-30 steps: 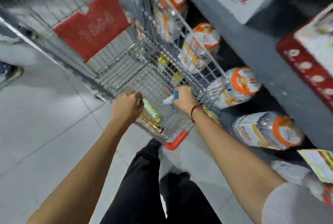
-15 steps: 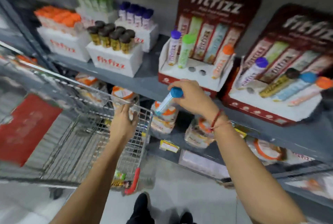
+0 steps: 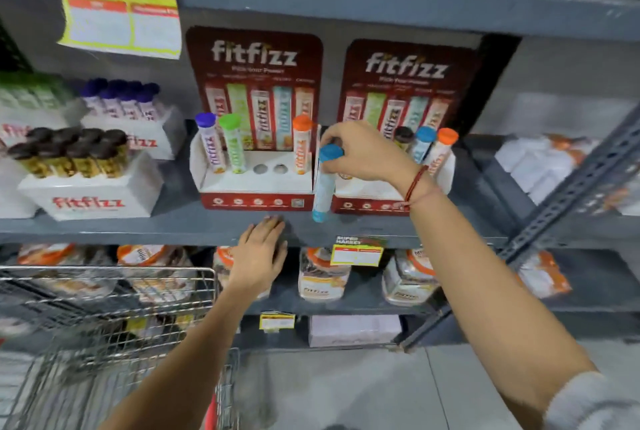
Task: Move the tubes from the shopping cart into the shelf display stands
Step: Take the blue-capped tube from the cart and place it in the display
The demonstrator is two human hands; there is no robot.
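Up at shelf height: right hand (image 3: 367,152) pinching blue-capped tube (image 3: 325,183) near its cap, fingers closed on it, tube hanging about upright, lower end in front of the shelf edge (image 3: 173,230), between the 2 red display stands

Left hand (image 3: 259,254) flat against shelf edge, fingers together and extended, nothing held

Left display stand (image 3: 256,183): purple-capped tube (image 3: 209,142), green-capped tube (image 3: 233,142), orange-capped tube (image 3: 302,142) upright in holes; 2 empty holes (image 3: 270,169) between green and orange

Right display stand (image 3: 370,202): partly hidden by right hand; dark-capped tube (image 3: 403,137), another blue-capped one (image 3: 423,144), orange-capped one (image 3: 443,147) visible, leaning slightly

Left of stands: white boxes, 1 (image 3: 93,197) with dark-capped tubes, 1 (image 3: 138,131) behind with purple caps

Shopping cart (image 3: 104,325) at lower left, wire basket blurred, contents cannot tell

Red thread band (image 3: 415,185) on right wrist

Lower shelf: orange-lidded jars (image 3: 322,277)
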